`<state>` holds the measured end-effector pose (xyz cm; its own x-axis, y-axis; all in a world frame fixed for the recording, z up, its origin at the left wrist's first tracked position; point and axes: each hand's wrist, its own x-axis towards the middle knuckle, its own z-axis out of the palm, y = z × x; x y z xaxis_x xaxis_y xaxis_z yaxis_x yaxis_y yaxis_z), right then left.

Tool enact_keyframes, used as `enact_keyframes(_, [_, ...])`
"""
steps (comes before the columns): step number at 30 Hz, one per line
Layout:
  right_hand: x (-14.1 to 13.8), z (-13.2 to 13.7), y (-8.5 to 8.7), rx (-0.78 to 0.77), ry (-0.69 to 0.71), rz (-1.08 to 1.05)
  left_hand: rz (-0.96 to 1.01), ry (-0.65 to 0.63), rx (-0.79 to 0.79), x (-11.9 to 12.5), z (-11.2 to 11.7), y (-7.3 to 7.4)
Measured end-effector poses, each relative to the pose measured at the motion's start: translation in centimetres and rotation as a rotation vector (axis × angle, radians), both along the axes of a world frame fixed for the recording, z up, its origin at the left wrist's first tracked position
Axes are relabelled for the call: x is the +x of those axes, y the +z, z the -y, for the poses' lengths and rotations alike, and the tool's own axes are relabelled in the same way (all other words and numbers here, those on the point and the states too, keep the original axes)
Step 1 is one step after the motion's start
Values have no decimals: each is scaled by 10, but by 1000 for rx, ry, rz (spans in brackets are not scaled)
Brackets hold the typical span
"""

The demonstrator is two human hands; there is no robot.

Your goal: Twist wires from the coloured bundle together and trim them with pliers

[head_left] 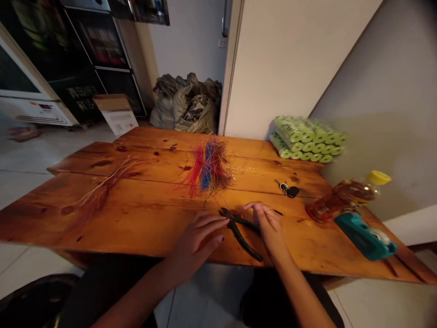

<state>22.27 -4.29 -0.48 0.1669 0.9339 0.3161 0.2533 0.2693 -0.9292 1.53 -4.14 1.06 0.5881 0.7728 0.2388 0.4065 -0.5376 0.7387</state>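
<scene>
A pair of pliers with dark handles spread apart lies near the front edge of the wooden table. My left hand is open, fingers stretched out; its fingertips reach the pliers near the jaws, and its thumb stands apart. My right hand covers the end of the upper handle. Its fingers point left, loosely bent, without being wrapped round the handle; whether they touch it I cannot tell. Beyond the pliers lies a bundle of red, blue and brown thin strands. A looser bunch of strands lies to the left.
Keys lie right of centre. At the right are a bottle of reddish liquid with a yellow cap and a teal tape dispenser. Green wrapped rolls stand at the back right. Full bags sit behind the table.
</scene>
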Motion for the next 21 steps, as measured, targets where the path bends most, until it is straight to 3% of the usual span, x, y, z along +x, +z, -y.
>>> enact_keyframes(5, [-2,1,3,135,160,357,85,-67,-27,4,5,1])
enact_keyframes(8, [-3,2,1,201,213,376,110,-111,-3,4,8,-1])
enact_keyframes(11, [-5,4,3,201,170,274,91,-169,63,3,7,-6])
enact_keyframes(14, [-5,6,9,224,1,-121,68,-165,151,2,-3,-13])
enact_keyframes(16, [-1,7,14,229,-55,-533,100,-57,181,2,-13,-19])
enact_keyframes(18, [9,6,18,199,-19,-874,145,92,182,3,-24,-24])
enact_keyframes(21, [27,3,19,134,55,-1129,153,243,215,4,-40,-27])
